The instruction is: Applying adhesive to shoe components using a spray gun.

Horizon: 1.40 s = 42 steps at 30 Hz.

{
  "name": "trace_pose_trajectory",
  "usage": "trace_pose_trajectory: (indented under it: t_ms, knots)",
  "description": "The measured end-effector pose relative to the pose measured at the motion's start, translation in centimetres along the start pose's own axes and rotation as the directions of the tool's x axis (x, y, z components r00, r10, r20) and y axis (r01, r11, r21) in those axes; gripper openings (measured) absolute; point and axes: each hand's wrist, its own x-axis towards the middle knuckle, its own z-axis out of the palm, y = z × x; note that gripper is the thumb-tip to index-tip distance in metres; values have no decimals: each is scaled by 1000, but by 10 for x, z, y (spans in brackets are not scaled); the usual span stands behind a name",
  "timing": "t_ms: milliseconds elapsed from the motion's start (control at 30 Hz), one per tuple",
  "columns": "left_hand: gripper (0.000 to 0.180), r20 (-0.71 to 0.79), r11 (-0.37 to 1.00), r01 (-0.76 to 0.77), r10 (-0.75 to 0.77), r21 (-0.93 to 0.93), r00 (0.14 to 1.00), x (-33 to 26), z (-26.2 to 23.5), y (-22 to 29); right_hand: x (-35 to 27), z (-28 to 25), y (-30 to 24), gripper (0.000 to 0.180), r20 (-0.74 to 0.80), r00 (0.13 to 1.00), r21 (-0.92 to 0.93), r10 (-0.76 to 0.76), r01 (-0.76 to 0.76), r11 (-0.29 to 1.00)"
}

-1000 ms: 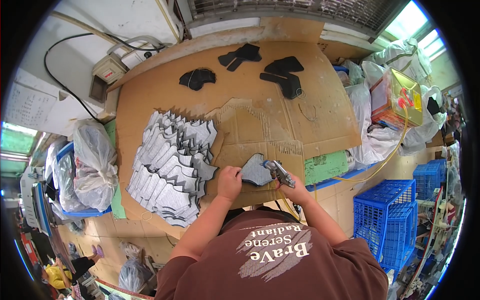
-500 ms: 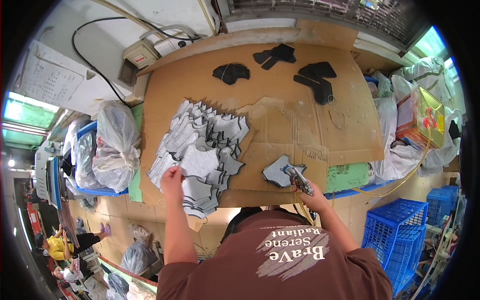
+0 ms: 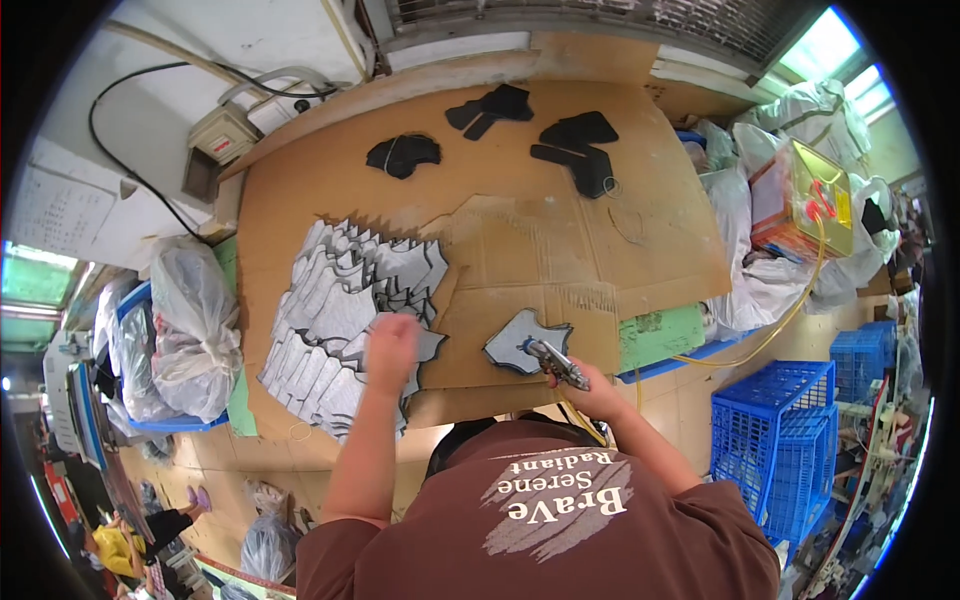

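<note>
My right hand (image 3: 601,394) is closed around a silver spray gun (image 3: 556,364) with a yellowish hose. Its nozzle points at a light grey, dark-edged cut piece (image 3: 513,338) lying alone near the table's front edge; the gun covers part of that piece. My left hand (image 3: 393,350) is over the right side of a large pile of overlapping grey cut pieces (image 3: 325,305). Motion smears its fingers, so whether it grips a piece cannot be made out.
Brown cardboard (image 3: 480,270) covers the table. Black cut pieces (image 3: 582,165) lie toward the back. At the right, a hose (image 3: 790,322) runs to a tin container (image 3: 800,205) among plastic bags. Bagged goods (image 3: 195,330) stand at the left. Blue crates (image 3: 770,440) stand on the right floor.
My left hand has moved right across the pile from its left part. My right hand still holds the spray gun by the same piece. The whole view has shifted slightly.
</note>
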Motion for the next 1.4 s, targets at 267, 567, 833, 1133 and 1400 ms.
trace_pose_trajectory:
  t_ms: [267, 567, 833, 1133, 1400]
  knots:
    - [37, 244, 964, -249, 220, 96, 944, -34, 100, 10, 4, 9, -7, 17, 36, 998, -3, -50, 50, 999]
    - [35, 251, 975, -215, 196, 50, 948, -34, 100, 11, 10, 13, -5, 12, 55, 998, 23, -7, 6, 1000]
    - [34, 235, 982, -187, 178, 14, 956, -35, 102, 16, 9, 7, -9, 11, -13, 1000, 88, 2, -1, 996]
    - [28, 162, 946, -301, 281, 120, 946, -33, 107, 6, 3, -7, -24, 16, -106, 993, 113, 56, -44, 993]
    - [14, 59, 989, 16, -8, -147, 998, -30, 74, 21, -8, -7, -29, 29, -108, 994, 83, 34, -25, 996]
